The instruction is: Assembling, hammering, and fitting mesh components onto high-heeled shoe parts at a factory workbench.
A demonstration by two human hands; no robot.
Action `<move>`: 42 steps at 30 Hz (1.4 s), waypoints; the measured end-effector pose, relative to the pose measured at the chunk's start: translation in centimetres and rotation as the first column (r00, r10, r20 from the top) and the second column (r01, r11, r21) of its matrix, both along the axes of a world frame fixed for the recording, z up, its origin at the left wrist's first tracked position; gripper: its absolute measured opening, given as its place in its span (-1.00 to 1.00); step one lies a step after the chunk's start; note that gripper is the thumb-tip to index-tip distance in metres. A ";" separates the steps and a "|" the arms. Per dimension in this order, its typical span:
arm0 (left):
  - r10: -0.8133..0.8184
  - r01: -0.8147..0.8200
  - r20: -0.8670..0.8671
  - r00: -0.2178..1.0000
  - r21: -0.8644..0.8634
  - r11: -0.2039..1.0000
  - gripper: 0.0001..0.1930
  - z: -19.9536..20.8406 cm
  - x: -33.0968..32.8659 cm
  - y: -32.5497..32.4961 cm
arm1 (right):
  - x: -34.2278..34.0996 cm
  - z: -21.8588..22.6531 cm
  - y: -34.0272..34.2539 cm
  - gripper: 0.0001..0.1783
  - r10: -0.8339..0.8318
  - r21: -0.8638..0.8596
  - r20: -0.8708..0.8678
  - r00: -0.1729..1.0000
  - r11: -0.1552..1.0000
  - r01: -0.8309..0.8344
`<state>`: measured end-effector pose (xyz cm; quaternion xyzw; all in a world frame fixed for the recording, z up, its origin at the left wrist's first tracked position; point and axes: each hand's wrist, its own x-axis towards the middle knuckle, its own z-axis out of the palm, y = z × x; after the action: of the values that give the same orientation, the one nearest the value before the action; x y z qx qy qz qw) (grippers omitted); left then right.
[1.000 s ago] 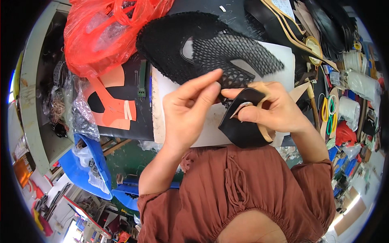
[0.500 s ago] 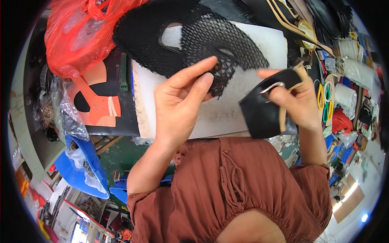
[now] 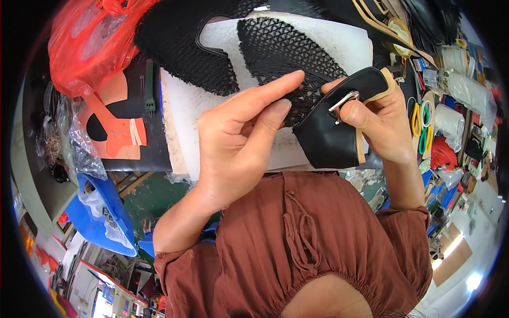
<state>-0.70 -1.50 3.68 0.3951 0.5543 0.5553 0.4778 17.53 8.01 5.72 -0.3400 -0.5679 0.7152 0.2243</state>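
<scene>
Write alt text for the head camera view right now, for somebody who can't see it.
A person's right hand holds a smooth black leather-like piece with tan edging, a silver metal object by its thumb, while the left hand is at a black openwork mesh piece over a white board. A translucent red plastic bag lies farther left.

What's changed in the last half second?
The right hand brought the black leather piece leftward, closer to the left hand. The gap between the black mesh and the black shaggy piece widened. Unchanged: the right hand's hold on the leather, and the orange piece.
</scene>
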 end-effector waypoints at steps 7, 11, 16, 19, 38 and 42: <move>-0.071 0.063 -0.066 0.995 -0.109 0.992 -0.71 1.0 -0.4 -0.3 | -0.2 -0.1 0.1 -0.65 -0.022 -0.047 0.072 0.997 0.999 0.026; -0.011 0.011 -0.010 1.000 0.013 1.000 -0.68 0.3 0.0 -0.1 | 0.0 -0.3 0.0 -0.64 -0.022 -0.041 0.068 0.997 0.999 0.025; -0.064 0.068 0.064 0.996 -0.075 0.995 -0.59 0.9 -0.3 -0.4 | -0.2 -0.6 -0.1 -0.72 -0.030 -0.028 0.051 0.998 0.999 0.032; -0.060 0.060 0.015 0.998 -0.016 0.998 -0.51 0.6 -0.2 -0.6 | -0.4 -0.5 -0.5 -0.72 -0.055 0.197 0.154 0.987 0.980 0.024; 0.035 0.025 -0.352 0.935 0.164 0.986 -0.53 -1.0 -1.2 -3.2 | -0.7 -0.9 -2.6 -0.85 -0.148 -0.060 -0.064 0.987 0.988 0.144; 0.019 0.031 -0.271 0.962 0.177 0.984 -0.54 -1.5 -1.0 -3.5 | -0.9 -0.7 -2.2 -0.75 -0.109 -0.235 -0.003 0.994 0.966 0.105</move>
<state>-1.70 -4.98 2.15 0.5106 0.5612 0.5419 0.3614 16.60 5.78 5.02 -0.3886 -0.4584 0.7668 0.2256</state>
